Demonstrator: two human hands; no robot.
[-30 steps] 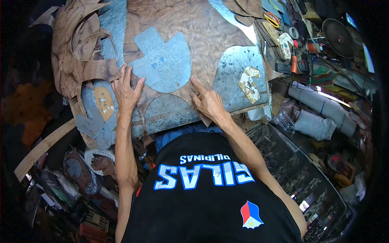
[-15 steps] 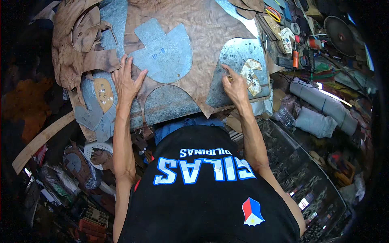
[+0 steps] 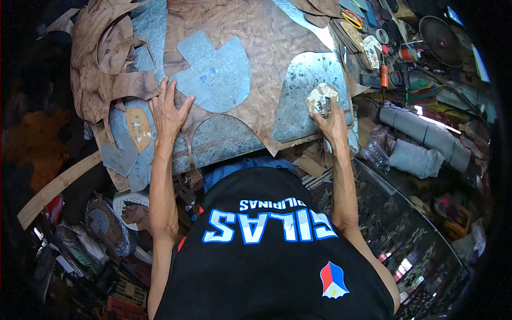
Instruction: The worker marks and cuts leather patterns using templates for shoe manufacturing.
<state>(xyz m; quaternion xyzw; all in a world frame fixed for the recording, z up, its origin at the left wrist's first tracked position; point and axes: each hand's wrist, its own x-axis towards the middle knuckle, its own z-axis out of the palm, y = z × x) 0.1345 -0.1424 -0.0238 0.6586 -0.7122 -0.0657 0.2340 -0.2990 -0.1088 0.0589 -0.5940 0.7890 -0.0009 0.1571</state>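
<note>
One grey template (image 3: 223,80) lies on one brown sheet (image 3: 269,85) toward eleven o'clock, one cream piece (image 3: 318,94) toward one-thirty. The left hand (image 3: 168,113) splays wide on the sheet; the half-curled right hand (image 3: 333,124) touches the piece, grip unclear.

Lettering and signs. Lower centre: black shirt (image 3: 240,282) with large white capitals (image 3: 261,226) edged in blue, inverted in the frame, a smaller line of white capitals (image 3: 272,204) above them, and a shield-shaped emblem (image 3: 334,280) in red, blue and white with a yellow sun. Upper centre: grey template (image 3: 229,88) with a short blue handwritten code. Left: tan template (image 3: 140,143) with dark handwriting; grey pieces (image 3: 118,160) below it with faint pen marks. Upper right: white template (image 3: 372,53), dark handwriting, too small to read.
</note>
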